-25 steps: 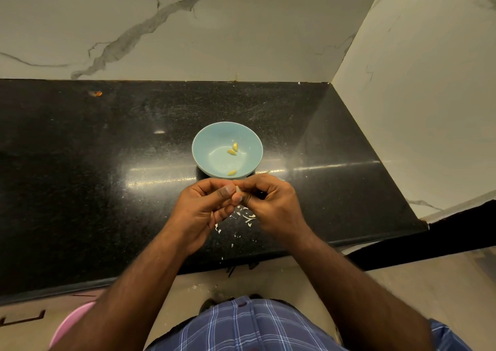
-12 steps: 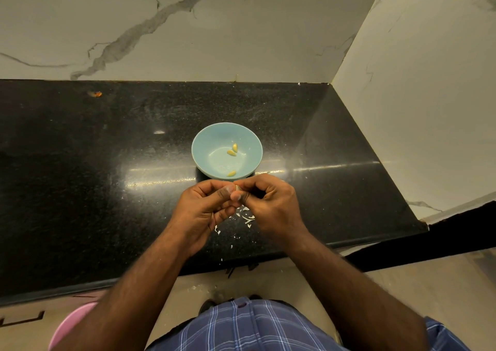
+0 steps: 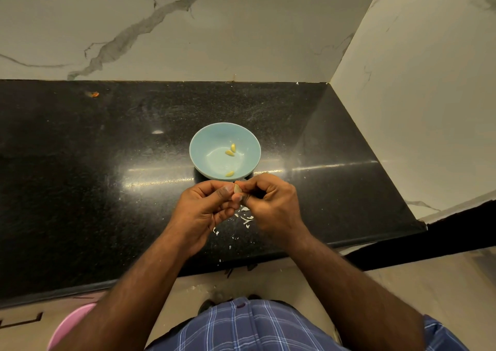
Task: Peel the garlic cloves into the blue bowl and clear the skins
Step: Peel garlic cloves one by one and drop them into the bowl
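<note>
Both hands met just in front of the blue bowl [image 3: 225, 135], low over the tabletop [image 3: 80, 176]. Left hand [image 3: 204, 208] had its fingers curled with the thumb pressed against a garlic clove [image 3: 237, 188]; right hand [image 3: 271, 203] pinched the same clove from the other side with its fingertips. So both were closed on the one clove, neither free. The clove was mostly hidden between the fingers, and I couldn't tell how much skin was left on it.

Holding the clove this close to the bowl looked deliberate: a short drop once it's bare, and loose skin falls short of the bowl. That fit the layout, with white skin scraps [image 3: 245, 216] lying on the tabletop right under the hands and more bits trailing toward the front edge. None seemed to be in the bowl.

Three peeled cloves [image 3: 230, 150] sat in the bowl: two close together near the middle, one apart by the near wall.

Judgement: mid-task, peeling clove four. No unpeeled stock was visible on the tabletop, so this may be the last one, or more could be hidden in a palm. Skin clearing was not started. A pink tub [image 3: 69, 326] showed at floor level lower left; whether it's meant for the skins, I couldn't tell.
</note>
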Demonstrator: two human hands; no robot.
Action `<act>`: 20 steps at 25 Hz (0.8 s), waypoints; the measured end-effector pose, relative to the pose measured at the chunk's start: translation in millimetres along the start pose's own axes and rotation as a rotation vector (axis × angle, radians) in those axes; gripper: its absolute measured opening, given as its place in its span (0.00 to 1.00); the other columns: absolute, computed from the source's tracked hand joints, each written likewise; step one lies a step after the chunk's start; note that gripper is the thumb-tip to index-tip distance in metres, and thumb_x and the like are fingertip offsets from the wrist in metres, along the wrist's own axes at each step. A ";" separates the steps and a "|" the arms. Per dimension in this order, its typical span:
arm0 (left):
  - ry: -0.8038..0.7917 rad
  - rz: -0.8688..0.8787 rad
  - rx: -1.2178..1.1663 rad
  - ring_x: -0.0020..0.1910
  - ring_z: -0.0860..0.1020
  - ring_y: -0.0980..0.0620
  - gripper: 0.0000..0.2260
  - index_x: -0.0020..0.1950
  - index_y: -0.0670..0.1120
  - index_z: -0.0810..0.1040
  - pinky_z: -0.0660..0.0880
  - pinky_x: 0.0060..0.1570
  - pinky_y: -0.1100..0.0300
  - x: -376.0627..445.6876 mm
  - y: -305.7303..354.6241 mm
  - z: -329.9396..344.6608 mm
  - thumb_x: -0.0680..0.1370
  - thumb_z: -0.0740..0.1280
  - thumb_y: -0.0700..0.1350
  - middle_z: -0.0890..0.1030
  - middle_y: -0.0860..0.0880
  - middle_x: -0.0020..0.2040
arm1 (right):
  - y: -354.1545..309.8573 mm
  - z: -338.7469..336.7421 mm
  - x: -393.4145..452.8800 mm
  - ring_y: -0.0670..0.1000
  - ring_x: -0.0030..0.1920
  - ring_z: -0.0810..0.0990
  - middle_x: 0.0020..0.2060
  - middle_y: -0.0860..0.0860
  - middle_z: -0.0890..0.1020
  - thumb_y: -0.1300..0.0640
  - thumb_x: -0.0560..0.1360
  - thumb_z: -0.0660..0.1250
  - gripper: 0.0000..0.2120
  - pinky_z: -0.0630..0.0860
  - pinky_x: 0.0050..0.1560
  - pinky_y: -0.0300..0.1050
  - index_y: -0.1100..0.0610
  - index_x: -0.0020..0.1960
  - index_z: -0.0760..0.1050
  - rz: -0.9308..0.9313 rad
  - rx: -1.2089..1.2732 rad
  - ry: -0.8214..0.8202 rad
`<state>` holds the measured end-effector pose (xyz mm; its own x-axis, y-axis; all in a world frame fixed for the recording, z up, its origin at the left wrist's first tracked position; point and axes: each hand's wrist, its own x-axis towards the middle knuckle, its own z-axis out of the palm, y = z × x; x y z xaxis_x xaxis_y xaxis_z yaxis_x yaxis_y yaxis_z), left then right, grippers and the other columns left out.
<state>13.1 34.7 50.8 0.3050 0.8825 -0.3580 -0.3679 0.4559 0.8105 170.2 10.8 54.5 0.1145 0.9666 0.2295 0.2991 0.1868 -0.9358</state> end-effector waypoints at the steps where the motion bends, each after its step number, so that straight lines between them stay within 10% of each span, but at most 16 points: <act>1: 0.001 0.005 0.001 0.36 0.82 0.54 0.11 0.50 0.38 0.83 0.81 0.38 0.64 0.4 -0.3 0.2 0.72 0.72 0.44 0.85 0.45 0.38 | 0.5 -0.3 0.5 0.42 0.43 0.85 0.39 0.45 0.85 0.69 0.70 0.76 0.07 0.79 0.44 0.34 0.60 0.46 0.86 0.013 0.010 0.003; 10: 0.049 0.102 0.068 0.43 0.84 0.48 0.15 0.56 0.36 0.83 0.82 0.45 0.61 6.2 -3.8 -2.3 0.72 0.73 0.41 0.86 0.36 0.48 | 7.2 -2.4 6.3 0.48 0.52 0.84 0.49 0.48 0.85 0.54 0.76 0.74 0.09 0.82 0.55 0.49 0.52 0.55 0.86 0.143 -0.066 -0.104; 16: 0.033 0.155 0.183 0.46 0.86 0.47 0.09 0.57 0.36 0.83 0.83 0.48 0.60 6.0 -7.9 -1.2 0.78 0.70 0.35 0.86 0.37 0.48 | -3.4 -1.1 13.2 0.49 0.36 0.81 0.33 0.50 0.84 0.63 0.77 0.71 0.09 0.79 0.40 0.44 0.53 0.42 0.87 0.420 0.206 -0.043; 20: 0.023 0.156 0.168 0.50 0.86 0.44 0.12 0.55 0.38 0.84 0.83 0.51 0.56 7.0 -7.7 -0.5 0.73 0.73 0.38 0.86 0.38 0.50 | -2.4 -3.7 16.5 0.50 0.39 0.84 0.39 0.56 0.86 0.65 0.74 0.73 0.04 0.80 0.42 0.43 0.60 0.49 0.84 0.539 0.271 -0.022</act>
<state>17.6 37.5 41.9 0.2354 0.9441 -0.2308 -0.2566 0.2895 0.9222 174.9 25.6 61.5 0.1619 0.9405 -0.2988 -0.0477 -0.2949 -0.9543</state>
